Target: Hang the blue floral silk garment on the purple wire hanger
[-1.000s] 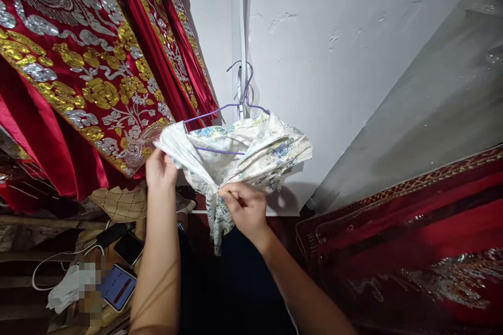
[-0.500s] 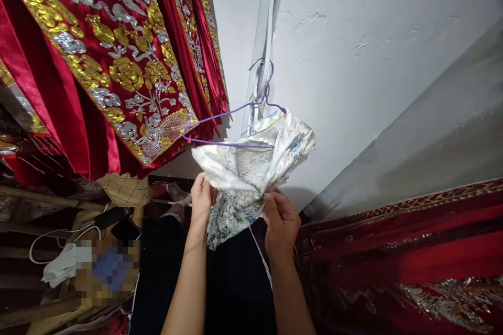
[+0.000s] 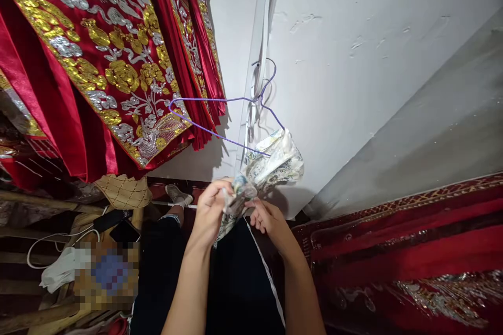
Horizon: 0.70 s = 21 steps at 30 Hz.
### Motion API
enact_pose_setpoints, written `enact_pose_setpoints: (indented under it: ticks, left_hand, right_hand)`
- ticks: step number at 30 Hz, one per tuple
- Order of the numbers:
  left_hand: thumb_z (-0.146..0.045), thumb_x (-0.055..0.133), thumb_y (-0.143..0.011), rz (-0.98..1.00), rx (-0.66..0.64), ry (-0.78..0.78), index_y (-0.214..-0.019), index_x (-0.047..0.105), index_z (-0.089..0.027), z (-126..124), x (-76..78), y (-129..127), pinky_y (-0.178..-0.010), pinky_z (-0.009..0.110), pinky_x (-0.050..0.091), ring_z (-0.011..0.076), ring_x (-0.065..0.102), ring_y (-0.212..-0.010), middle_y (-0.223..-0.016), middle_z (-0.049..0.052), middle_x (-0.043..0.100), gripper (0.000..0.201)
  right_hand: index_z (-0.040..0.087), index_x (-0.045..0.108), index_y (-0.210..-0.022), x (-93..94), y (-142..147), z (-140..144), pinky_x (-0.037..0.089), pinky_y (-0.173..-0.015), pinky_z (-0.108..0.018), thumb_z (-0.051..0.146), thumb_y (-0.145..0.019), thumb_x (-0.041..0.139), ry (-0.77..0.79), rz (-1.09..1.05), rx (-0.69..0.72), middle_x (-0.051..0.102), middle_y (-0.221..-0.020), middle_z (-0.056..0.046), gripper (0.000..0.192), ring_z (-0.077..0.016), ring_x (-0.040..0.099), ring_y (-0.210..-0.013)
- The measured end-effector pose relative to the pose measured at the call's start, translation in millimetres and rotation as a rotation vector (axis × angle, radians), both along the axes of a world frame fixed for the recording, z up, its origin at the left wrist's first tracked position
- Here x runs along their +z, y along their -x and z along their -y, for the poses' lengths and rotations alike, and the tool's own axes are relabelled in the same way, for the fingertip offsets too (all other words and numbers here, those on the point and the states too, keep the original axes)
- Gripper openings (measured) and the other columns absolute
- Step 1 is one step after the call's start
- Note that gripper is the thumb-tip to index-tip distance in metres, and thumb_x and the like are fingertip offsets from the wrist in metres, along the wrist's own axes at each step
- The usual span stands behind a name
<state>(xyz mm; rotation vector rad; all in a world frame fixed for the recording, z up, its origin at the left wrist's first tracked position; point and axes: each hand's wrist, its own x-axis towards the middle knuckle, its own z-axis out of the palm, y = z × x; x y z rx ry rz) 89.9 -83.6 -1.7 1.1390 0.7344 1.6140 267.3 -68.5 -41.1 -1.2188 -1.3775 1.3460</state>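
Note:
A white floral silk garment (image 3: 275, 162) hangs bunched on the right end of a purple wire hanger (image 3: 220, 115), which is hooked on a white strip on the wall. My left hand (image 3: 212, 209) grips the lower bunch of the garment. Right beside it, my right hand (image 3: 267, 220) pinches the same fabric from the other side. The hanger's left arm sticks out bare toward the red robes.
Red robes (image 3: 98, 63) with gold and silver embroidery hang at the left. More red embroidered cloth (image 3: 412, 256) lies at the lower right. A phone (image 3: 126, 230), a white cable and a woven tan bag (image 3: 123, 191) sit on wooden boards at lower left. A white wall is behind.
The garment has slid off the hanger's left arm and is gathered into a smaller bunch at the right end. Both hands have come together on the fabric.

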Motion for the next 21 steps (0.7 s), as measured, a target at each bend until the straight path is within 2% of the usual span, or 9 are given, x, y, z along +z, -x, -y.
enact_pose_setpoints:
  ticks: [2,4,6,7,11,14,16,19,21]
  left_hand:
    - [-0.039,0.058,-0.096,-0.175,-0.088,-0.032,-0.089,0.066,-0.020,6.2,8.8,-9.6,-0.090,0.031,0.048,0.0229,0.062,-0.106,-0.115,0.008,0.066,0.021]
    - [-0.034,0.055,-0.098,-0.318,-0.157,-0.066,-0.092,0.068,-0.021,9.8,13.8,-21.3,-0.095,0.033,0.047,0.0229,0.062,-0.108,-0.118,0.008,0.067,0.020]
    - [-0.031,0.052,-0.100,-0.403,-0.147,-0.099,-0.096,0.070,-0.021,10.9,13.9,-33.2,-0.098,0.035,0.046,0.0228,0.062,-0.109,-0.119,0.009,0.067,0.021]
    - [-0.029,0.051,-0.100,-0.424,-0.116,-0.106,-0.097,0.070,-0.021,10.7,12.1,-38.3,-0.099,0.035,0.046,0.0227,0.062,-0.109,-0.118,0.008,0.068,0.021]
    - [-0.028,0.049,-0.101,-0.432,-0.046,-0.074,-0.106,0.071,-0.021,7.1,0.1,-47.6,-0.097,0.034,0.048,0.0219,0.063,-0.108,-0.119,0.008,0.069,0.023]
    - [-0.029,0.049,-0.101,-0.421,-0.061,-0.080,-0.106,0.071,-0.021,5.8,-4.4,-47.3,-0.097,0.034,0.048,0.0217,0.064,-0.107,-0.117,0.009,0.069,0.024]
    - [-0.028,0.049,-0.101,-0.445,-0.074,-0.119,-0.103,0.072,-0.021,7.0,-3.4,-47.6,-0.099,0.035,0.047,0.0222,0.063,-0.109,-0.114,0.009,0.069,0.024]
    - [-0.029,0.052,-0.100,-0.571,-0.104,-0.173,-0.101,0.074,-0.023,9.7,3.2,-45.8,-0.109,0.040,0.042,0.0256,0.056,-0.123,-0.118,0.010,0.065,0.023]
    - [-0.033,0.056,-0.098,-0.640,-0.121,-0.194,-0.110,0.072,-0.026,8.4,10.4,-37.8,-0.116,0.045,0.035,0.0279,0.049,-0.133,-0.126,0.010,0.062,0.022]
  right_hand:
    - [0.017,0.074,-0.106,-2.2,3.0,-3.1,0.046,-0.053,-0.029,0.060,-0.090,0.058,-0.064,-0.109,-0.116,0.071,-0.078,-0.006,0.048,-0.0186,0.060,-0.060]
    - [0.023,0.068,-0.126,-6.0,4.1,-9.4,0.054,-0.071,-0.031,0.057,-0.090,0.061,-0.160,-0.196,-0.219,0.073,-0.113,-0.008,0.050,-0.0223,0.069,-0.089]
    - [0.028,0.062,-0.135,-13.9,2.4,-18.2,0.054,-0.091,-0.034,0.056,-0.086,0.066,-0.203,-0.252,-0.306,0.064,-0.136,-0.006,0.056,-0.0245,0.063,-0.118]
    - [0.028,0.064,-0.133,-19.4,0.7,-22.6,0.053,-0.095,-0.036,0.056,-0.083,0.068,-0.189,-0.271,-0.328,0.063,-0.139,-0.006,0.058,-0.0258,0.060,-0.125]
    - [0.020,0.076,-0.106,-41.7,-7.3,-30.9,0.056,-0.087,-0.042,0.064,-0.077,0.070,-0.043,-0.303,-0.321,0.075,-0.113,-0.012,0.053,-0.0316,0.068,-0.109]
    - [0.017,0.077,-0.086,-42.9,-9.7,-23.0,0.058,-0.076,-0.041,0.071,-0.077,0.066,0.087,-0.317,-0.260,0.076,-0.088,-0.012,0.055,-0.0311,0.072,-0.087]
    - [0.018,0.077,-0.087,-33.7,-9.0,-14.8,0.058,-0.073,-0.041,0.074,-0.077,0.064,0.152,-0.367,-0.167,0.075,-0.085,-0.012,0.059,-0.0307,0.072,-0.084]
    - [0.023,0.077,-0.098,-11.1,-6.4,-6.6,0.058,-0.077,-0.040,0.081,-0.079,0.056,0.146,-0.441,-0.082,0.076,-0.090,-0.011,0.065,-0.0306,0.072,-0.093]
    - [0.024,0.076,-0.100,7.1,-4.3,-6.2,0.058,-0.081,-0.041,0.086,-0.079,0.048,0.155,-0.416,-0.012,0.075,-0.089,-0.011,0.071,-0.0308,0.071,-0.099]
